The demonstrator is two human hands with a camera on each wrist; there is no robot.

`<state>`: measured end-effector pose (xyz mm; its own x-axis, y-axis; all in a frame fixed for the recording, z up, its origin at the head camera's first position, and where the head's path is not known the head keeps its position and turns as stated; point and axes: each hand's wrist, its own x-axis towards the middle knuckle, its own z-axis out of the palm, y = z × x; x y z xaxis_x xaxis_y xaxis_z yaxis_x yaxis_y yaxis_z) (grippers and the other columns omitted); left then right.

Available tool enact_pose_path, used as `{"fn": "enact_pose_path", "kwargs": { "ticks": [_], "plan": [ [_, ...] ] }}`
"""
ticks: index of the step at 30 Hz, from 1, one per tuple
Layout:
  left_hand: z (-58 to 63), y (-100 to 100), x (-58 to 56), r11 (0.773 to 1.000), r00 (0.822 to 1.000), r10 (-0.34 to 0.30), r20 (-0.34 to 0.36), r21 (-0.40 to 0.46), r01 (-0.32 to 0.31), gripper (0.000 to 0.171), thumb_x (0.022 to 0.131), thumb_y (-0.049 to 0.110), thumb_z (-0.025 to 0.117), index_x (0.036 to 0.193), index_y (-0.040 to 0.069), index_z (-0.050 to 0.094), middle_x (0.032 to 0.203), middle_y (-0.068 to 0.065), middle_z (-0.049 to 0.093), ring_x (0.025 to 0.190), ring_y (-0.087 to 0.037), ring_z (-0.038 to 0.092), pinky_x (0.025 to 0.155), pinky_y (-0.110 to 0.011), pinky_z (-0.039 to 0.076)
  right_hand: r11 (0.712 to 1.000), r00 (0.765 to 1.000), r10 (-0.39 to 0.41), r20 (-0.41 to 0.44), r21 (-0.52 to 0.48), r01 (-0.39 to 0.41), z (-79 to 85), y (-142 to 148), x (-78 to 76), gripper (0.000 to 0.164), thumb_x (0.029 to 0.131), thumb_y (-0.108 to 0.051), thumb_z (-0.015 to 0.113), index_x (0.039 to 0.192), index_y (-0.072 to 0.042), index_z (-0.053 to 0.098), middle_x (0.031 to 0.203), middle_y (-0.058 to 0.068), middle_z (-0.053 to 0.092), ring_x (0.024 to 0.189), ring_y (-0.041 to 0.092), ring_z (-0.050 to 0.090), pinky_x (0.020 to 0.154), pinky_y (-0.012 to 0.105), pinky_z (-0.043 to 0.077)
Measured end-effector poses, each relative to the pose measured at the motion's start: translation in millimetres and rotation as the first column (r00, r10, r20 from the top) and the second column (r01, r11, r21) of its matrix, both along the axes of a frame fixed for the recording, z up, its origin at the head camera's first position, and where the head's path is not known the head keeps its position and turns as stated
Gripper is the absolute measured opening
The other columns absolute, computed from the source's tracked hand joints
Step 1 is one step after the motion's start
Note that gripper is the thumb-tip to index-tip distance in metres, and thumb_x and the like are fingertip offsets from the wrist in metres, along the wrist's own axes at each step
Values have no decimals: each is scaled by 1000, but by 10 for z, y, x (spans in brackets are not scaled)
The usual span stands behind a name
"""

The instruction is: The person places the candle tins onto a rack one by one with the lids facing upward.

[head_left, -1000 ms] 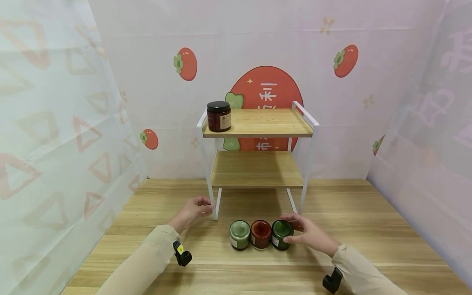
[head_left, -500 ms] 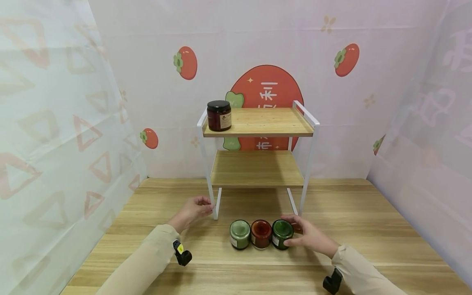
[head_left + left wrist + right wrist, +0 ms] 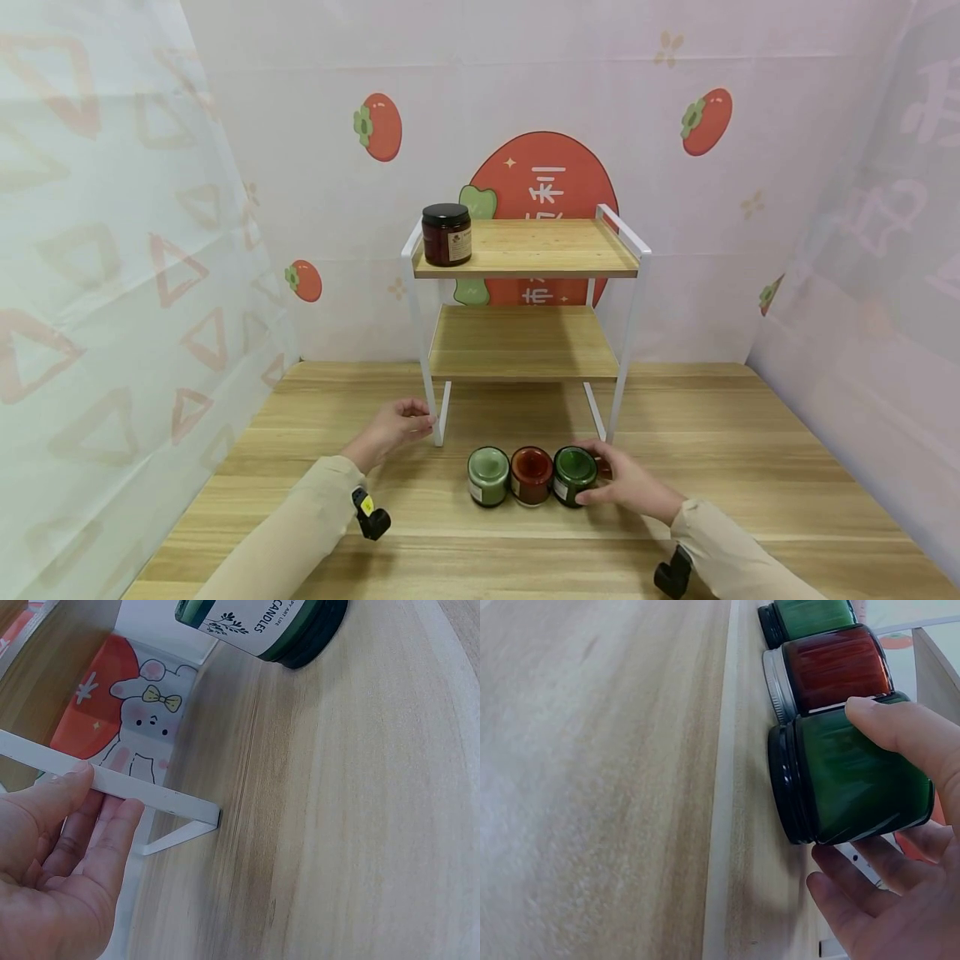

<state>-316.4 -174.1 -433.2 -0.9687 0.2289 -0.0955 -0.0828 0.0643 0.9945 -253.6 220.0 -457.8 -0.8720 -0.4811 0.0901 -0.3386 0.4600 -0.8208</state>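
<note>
Three glass candle jars stand upside down in a touching row on the table, lids downward: a light green jar point(image 3: 488, 477), a red-brown jar point(image 3: 532, 477) with a silver lid, and a dark green jar point(image 3: 575, 477) with a black lid. My right hand point(image 3: 633, 483) holds the dark green jar from its right side; the right wrist view shows the thumb point(image 3: 877, 724) on its glass and the fingers round the opposite side. With thumb and fingers, my left hand point(image 3: 392, 429) pinches the white front-left leg point(image 3: 142, 791) of a small wooden shelf point(image 3: 525, 342).
On the shelf's top board point(image 3: 547, 247), at the left, stands a dark brown jar point(image 3: 447, 236) with a black lid. A lower board point(image 3: 525, 342) lies beneath it. Printed cloth walls point(image 3: 300, 167) enclose the wooden table point(image 3: 480, 558) at the back and both sides.
The right hand has shifted slightly, its fingers and thumb drawing closer round the dark green jar. The left hand, the shelf and the jars stay in place.
</note>
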Motion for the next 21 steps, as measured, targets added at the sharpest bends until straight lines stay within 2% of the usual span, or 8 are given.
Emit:
{"fn": "enact_pose_path", "kwargs": {
  "ticks": [4,7,14,21],
  "plan": [
    [3,-4,3,1000,1000,-7,-3,0,7,11,91,0,63,99,-1,56,93,-6,60,98,-23,63,86,-27,58,1000,1000,11,-7,-1,-11,-17,-5,-13,75,74,-20,84,132,7,45,127,22,56,112,34,57,93,24,48],
    [7,-5,7,1000,1000,-10,1,4,10,11,91,0,63,99,-1,56,92,-6,59,98,-23,63,85,-27,58,1000,1000,12,-8,0,-12,-27,-8,-18,74,74,-20,84,132,6,46,127,20,57,113,33,57,92,21,47],
    [5,0,4,1000,1000,-1,5,0,1,10,92,-2,62,99,-2,55,93,-5,60,99,-24,63,87,-29,58,1000,1000,8,-1,5,-8,-17,-29,-9,74,73,-20,85,131,5,46,126,19,58,113,33,57,93,20,46],
    [6,-10,5,1000,1000,-12,6,17,12,12,91,-2,63,99,-3,55,91,-5,57,97,-22,63,86,-26,58,1000,1000,3,-4,26,-3,-10,-42,-15,73,71,-18,86,129,4,48,123,17,60,113,34,57,93,22,46]
  ]
}}
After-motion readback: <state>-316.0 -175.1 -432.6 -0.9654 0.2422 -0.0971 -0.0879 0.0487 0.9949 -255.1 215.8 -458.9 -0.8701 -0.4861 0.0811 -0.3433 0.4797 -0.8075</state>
